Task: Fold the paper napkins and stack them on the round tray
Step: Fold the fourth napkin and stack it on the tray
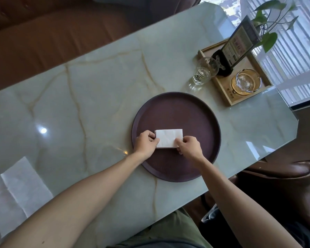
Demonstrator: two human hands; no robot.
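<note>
- An unfolded napkin (16, 194) lies flat on the counter (97, 86).
- Both hands, left (145, 144) and right (188, 148), pinch a folded napkin (168, 137) on the round tray (195, 113).

— Where do we get our light from?

— From the window blinds (292, 56) at the upper right of the frame; daylight there is almost blown out. We see it mirrored as pale patches on the glossy table (97, 90) at right, plus one small round glare spot (43, 130) at left centre.

— And shadows?

— Soft and faint. We find the upper left and lower right corners dim and brownish.

— How sharp are we?

— Fairly sharp at centre: the white folded napkin (168, 138) is bright against the dark round tray (177, 111). Towards the edges we see wide-angle stretching and softness, the table edges bowing and the forearms swelling.
</note>
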